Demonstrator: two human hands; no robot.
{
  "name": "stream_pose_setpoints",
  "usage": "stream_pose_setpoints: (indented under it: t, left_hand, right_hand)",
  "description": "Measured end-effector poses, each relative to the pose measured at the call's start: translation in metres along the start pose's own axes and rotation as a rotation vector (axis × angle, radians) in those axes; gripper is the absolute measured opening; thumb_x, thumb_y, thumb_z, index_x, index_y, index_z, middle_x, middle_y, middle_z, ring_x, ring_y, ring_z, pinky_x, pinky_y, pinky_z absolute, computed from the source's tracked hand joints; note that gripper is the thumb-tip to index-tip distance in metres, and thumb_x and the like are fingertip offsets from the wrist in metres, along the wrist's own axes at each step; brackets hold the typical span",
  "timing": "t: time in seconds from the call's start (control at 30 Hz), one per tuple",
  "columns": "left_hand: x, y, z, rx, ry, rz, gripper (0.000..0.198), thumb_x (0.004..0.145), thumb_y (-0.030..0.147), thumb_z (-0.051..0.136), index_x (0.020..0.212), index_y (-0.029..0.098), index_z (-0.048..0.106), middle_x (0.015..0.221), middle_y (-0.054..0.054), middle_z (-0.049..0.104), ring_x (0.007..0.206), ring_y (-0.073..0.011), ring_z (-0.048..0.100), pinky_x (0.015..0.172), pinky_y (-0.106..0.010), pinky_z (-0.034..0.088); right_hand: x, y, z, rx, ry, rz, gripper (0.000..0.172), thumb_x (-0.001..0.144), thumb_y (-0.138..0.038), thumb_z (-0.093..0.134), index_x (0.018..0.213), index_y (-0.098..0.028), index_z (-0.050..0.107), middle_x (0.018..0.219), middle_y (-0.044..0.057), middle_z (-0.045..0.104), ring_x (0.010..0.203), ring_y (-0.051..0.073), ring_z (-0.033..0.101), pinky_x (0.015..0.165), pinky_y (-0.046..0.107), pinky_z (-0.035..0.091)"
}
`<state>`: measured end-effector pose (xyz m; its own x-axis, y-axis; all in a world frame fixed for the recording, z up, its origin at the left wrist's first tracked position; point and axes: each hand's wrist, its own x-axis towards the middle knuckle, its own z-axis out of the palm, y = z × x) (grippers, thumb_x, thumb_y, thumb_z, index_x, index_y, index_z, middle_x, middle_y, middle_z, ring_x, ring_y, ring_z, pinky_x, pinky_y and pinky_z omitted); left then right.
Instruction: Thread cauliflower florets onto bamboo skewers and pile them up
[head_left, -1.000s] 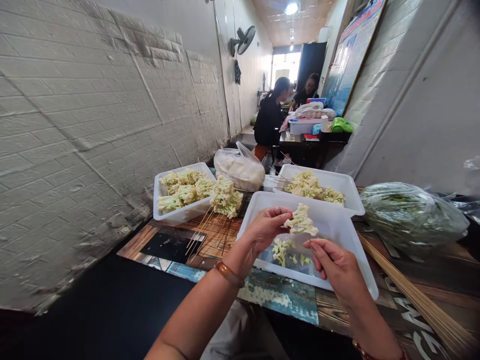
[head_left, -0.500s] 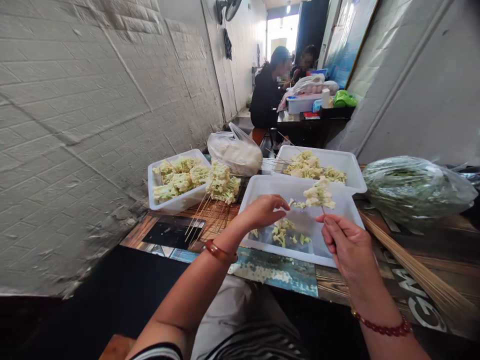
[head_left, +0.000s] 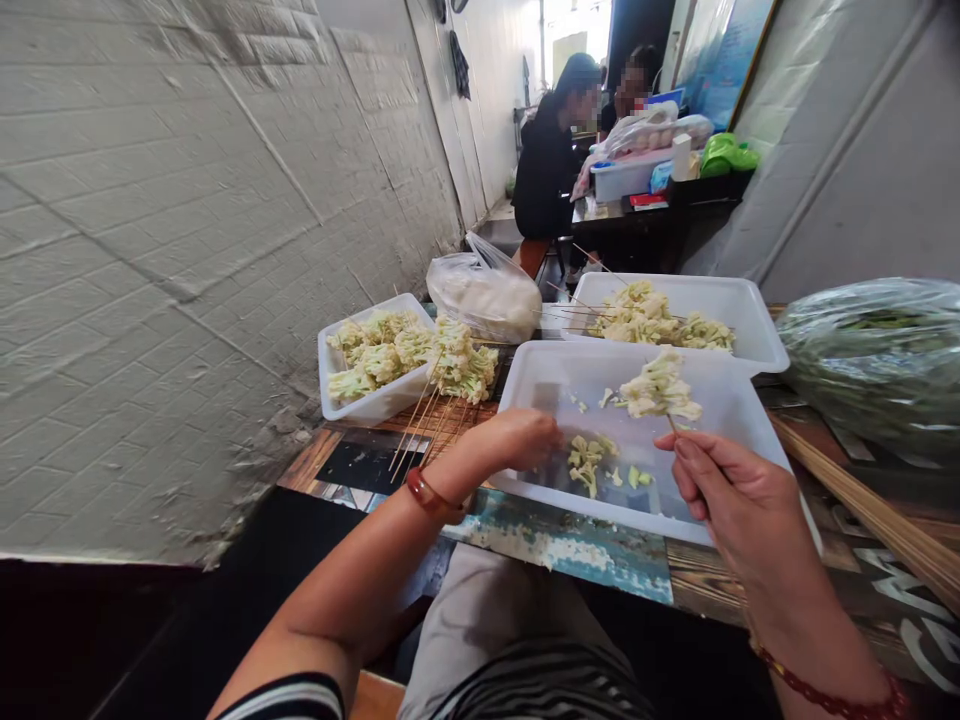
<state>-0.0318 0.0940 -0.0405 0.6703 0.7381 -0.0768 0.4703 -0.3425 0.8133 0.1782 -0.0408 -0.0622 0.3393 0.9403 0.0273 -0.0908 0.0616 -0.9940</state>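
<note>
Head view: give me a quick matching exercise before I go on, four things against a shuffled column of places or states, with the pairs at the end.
1. right hand
2. left hand
3. bag with white contents
4. bare sticks

A. between the left tray and the far tray
B. lying to the right of the near tray
C. pinching the stick of a cauliflower skewer
D. fingers over the left part of the near tray

Pairs: 1-C, 2-D, 3-A, 4-B

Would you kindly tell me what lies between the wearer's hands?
In the head view, loose cauliflower pieces lie in the near tray between the left hand and right hand.
</note>
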Motion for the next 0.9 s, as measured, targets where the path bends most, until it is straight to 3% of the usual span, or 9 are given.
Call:
stream_pose_setpoints:
  t: [0.1,0.23,0.43,0.57,0.63,0.73,0.9]
  left_hand:
    - [0.000,-0.014,0.003,0.268,-0.132,0.100,0.029,0.043,-0.002,0.069,0.039,0.022,0.054,0.040,0.002,0.047,0.045,-0.0122,0.038,0.056,-0.027,0.033]
    - [0.000,-0.022,0.009,0.321,-0.101,0.174,0.033,0.047,0.003,0.070,0.036,0.023,0.046,0.039,0.001,0.043,0.045,-0.0132,0.038,0.057,-0.028,0.034]
    - [0.000,-0.004,0.000,0.350,-0.184,0.184,0.023,0.056,0.001,0.062,0.045,0.021,0.054,0.051,-0.002,0.051,0.054,-0.0152,0.047,0.061,-0.028,0.035]
    - [0.007,0.012,-0.005,-0.009,-0.069,0.080,0.002,0.070,0.016,0.062,0.070,0.017,0.063,0.059,-0.001,0.057,0.053,-0.0113,0.048,0.055,-0.025,0.037]
    - [0.007,0.018,-0.002,-0.285,-0.029,0.001,0.014,0.074,0.027,0.065,0.081,0.015,0.064,0.061,0.000,0.058,0.054,-0.0104,0.051,0.054,-0.023,0.040]
    - [0.005,0.027,0.005,-0.623,0.049,-0.073,0.029,0.070,0.038,0.073,0.083,0.013,0.066,0.062,0.000,0.058,0.054,-0.0086,0.052,0.053,-0.022,0.042]
    - [0.001,0.039,0.017,-1.005,0.227,-0.097,0.030,0.061,0.034,0.080,0.077,0.011,0.070,0.072,-0.004,0.064,0.059,-0.0078,0.053,0.056,-0.023,0.041]
  right_hand:
    - [0.000,0.001,-0.001,-0.007,0.001,0.019,0.020,0.081,-0.043,0.066,0.089,-0.026,0.072,0.055,-0.004,0.047,0.044,0.009,0.042,0.036,0.021,0.034]
    - [0.000,0.000,-0.002,-0.005,-0.015,0.015,0.018,0.082,-0.042,0.065,0.090,-0.028,0.072,0.053,-0.002,0.047,0.044,0.011,0.042,0.036,0.024,0.034]
    - [0.002,0.001,-0.002,0.010,-0.003,0.013,0.019,0.081,-0.041,0.067,0.091,-0.025,0.072,0.052,-0.004,0.047,0.044,0.010,0.042,0.036,0.022,0.034]
    - [0.003,-0.001,-0.002,-0.021,-0.019,0.020,0.022,0.080,-0.043,0.066,0.090,-0.025,0.072,0.049,-0.004,0.047,0.041,0.009,0.041,0.036,0.022,0.034]
    - [0.003,-0.002,-0.001,-0.044,-0.048,0.031,0.024,0.080,-0.044,0.065,0.091,-0.024,0.072,0.049,-0.004,0.048,0.040,0.009,0.042,0.037,0.022,0.034]
    - [0.002,-0.002,0.000,-0.075,-0.104,0.046,0.028,0.081,-0.046,0.063,0.094,-0.023,0.072,0.049,-0.005,0.049,0.039,0.009,0.043,0.037,0.022,0.033]
    - [0.003,0.002,-0.002,-0.168,-0.197,0.035,0.035,0.084,-0.047,0.060,0.103,-0.019,0.070,0.052,-0.005,0.050,0.041,0.008,0.044,0.040,0.021,0.034]
